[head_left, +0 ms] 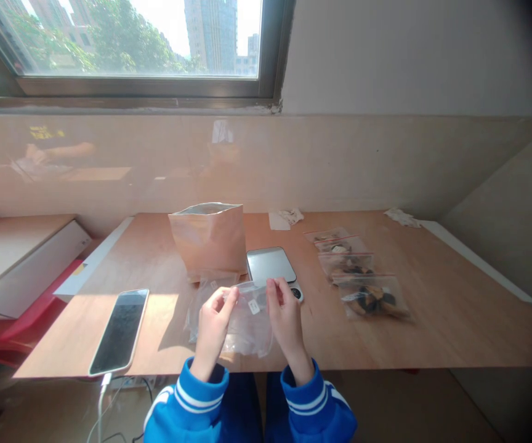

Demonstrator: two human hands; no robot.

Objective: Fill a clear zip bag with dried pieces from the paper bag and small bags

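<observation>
Blue sleeves (pixel 201 397) with white bands come in nearest us, reaching over the near edge of the wooden surface (pixel 460 332). Our left hand (pixel 213 317) pinches one upper corner of a clear bag (pixel 247 332) and our right hand (pixel 286 314) pinches the other, so the fingers of both are clamped on the plastic, with the bag spread between them. It looks flat, a small white label (pixel 253 306) near its top, and we see nothing inside.

Well to the left of our fingers lies a phone (pixel 119 332), a white cable (pixel 104 394) plugged into its near end. Close to the left fingers, on their outer side, is more clear plastic (pixel 199 311); how many pieces, we cannot tell. To the right of our right fingers, four zip bags (pixel 372 301) lie in an overlapping row, holding dark and tan pieces. Filling looks done for those four, we judge, and not yet done for the bag between our fingers; whether the four are sealed, we cannot tell.

Just beyond the fingers sits a silver scale (pixel 271 264), its near part partly behind the right hand. Past the left fingers a brown bag (pixel 213 243) stands upright, mouth open, its contents hidden. Farther out lies crumpled paper (pixel 291 216), then the window (pixel 155 49).
</observation>
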